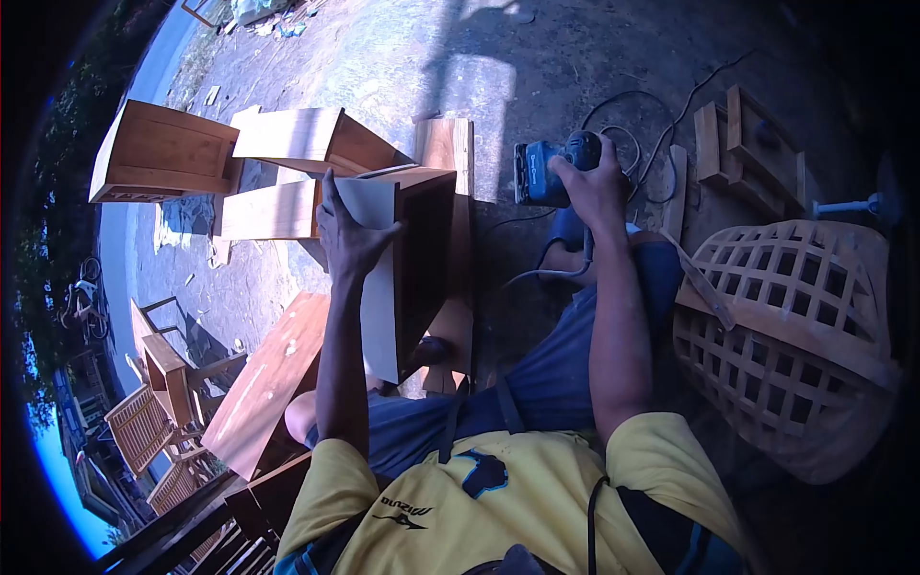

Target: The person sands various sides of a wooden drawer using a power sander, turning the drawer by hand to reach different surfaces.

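Note:
My right hand (596,187) is wrapped around the top of a blue electric sander (546,174), held up off the work to the right. A cable runs from the sander down past my knee. My left hand (353,235) spans the light front panel of a wooden drawer (380,287), thumb on one side and fingers stretched along the other. The drawer stands before me with its dark side facing right. It rests on a wooden board (461,230) that shows along its right side.
More wooden drawers (287,134) stand ahead to the left, and a reddish wooden panel (273,374) lies nearer. At right are lattice chair backs (776,278), a small wooden frame (752,153) and a loose cable (661,144) on the concrete. Slatted chairs (139,422) stand far left.

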A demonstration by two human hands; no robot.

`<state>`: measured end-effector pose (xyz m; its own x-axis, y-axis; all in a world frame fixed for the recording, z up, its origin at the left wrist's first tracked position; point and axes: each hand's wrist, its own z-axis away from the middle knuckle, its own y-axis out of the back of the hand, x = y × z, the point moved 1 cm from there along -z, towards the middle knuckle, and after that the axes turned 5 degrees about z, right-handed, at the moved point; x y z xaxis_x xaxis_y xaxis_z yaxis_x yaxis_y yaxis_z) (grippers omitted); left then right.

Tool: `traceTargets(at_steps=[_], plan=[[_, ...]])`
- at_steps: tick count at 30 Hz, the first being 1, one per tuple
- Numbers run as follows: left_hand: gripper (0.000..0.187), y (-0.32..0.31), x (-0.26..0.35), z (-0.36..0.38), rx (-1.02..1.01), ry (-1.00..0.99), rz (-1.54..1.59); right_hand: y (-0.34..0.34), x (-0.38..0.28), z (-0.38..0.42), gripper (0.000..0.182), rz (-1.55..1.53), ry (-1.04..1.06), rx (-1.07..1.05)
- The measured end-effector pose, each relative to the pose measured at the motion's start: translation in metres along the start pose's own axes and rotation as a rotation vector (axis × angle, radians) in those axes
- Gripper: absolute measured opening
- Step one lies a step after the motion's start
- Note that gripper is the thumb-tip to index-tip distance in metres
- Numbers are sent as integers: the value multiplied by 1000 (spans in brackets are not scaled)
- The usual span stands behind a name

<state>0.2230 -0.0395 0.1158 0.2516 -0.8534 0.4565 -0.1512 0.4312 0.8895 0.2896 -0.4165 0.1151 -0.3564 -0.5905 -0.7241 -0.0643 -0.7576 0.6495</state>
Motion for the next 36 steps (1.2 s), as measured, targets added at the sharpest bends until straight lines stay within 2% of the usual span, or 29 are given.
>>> traceTargets(at_steps=[3,6,11,14,16,18,22,25,27,30,36], plan=[[143,34,0,20,246,-92,166,-4,-4,1,93,29,28,68],[143,42,-3,21,388,-55,303,-11,-10,3,93,65,36,66],[139,37,12,0,523,0,427,-13,-16,10,93,-2,76,71],[140,23,24,-3,572,-37,467,-17,-15,9,92,17,79,101],[142,8,20,-2,565,-29,500,-14,-15,8,93,43,77,45],[144,-10,14,1,581,-75,418,-16,-9,5,92,37,91,52],[144,-35,-9,14,605,-179,441,-15,-5,2,90,67,110,44],[148,-41,-25,43,549,-178,458,-12,-8,13,87,93,109,-24],[153,-50,-46,67,541,-222,448,-15,-12,17,82,82,168,1],[163,-72,-62,115,470,-135,404,-22,-19,29,79,99,356,-68],[168,-107,-95,181,457,40,455,-40,-70,107,74,93,619,-306]])
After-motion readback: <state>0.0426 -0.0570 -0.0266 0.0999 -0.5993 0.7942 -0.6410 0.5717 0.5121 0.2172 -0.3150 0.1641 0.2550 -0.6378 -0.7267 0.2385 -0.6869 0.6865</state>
